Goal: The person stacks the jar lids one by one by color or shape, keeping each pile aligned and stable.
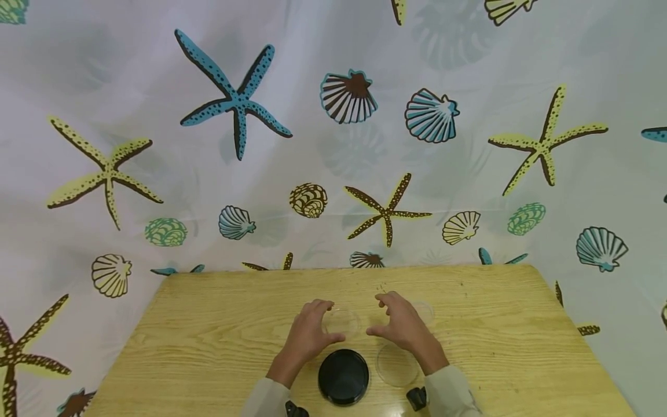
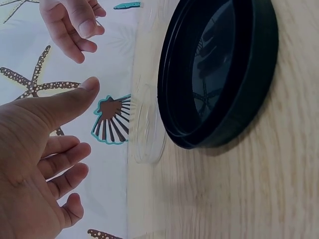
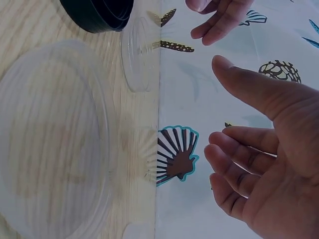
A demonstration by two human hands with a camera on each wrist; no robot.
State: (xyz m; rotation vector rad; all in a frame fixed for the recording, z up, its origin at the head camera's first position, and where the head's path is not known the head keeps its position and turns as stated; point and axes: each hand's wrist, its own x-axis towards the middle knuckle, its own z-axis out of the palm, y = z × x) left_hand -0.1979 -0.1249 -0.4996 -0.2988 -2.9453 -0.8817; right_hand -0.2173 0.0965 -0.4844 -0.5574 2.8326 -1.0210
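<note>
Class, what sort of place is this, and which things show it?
Probably a makeshift indoor workspace: a starfish-and-shell cloth hangs behind a wood-grain table, which holds a black round container and clear round pieces.

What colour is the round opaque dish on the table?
Black; the left wrist view shows the dish best.

In the head view we lose part of a small clear dish point(image 1: 427, 313) behind the right hand point(image 1: 401, 322), and both sleeves point(image 1: 449, 391) run off the bottom. From the right wrist, the left edge crops a large clear dish point(image 3: 52, 139). Dark marks point(image 1: 383, 288) on the bench point(image 1: 219, 324) are too small to tell.
</note>
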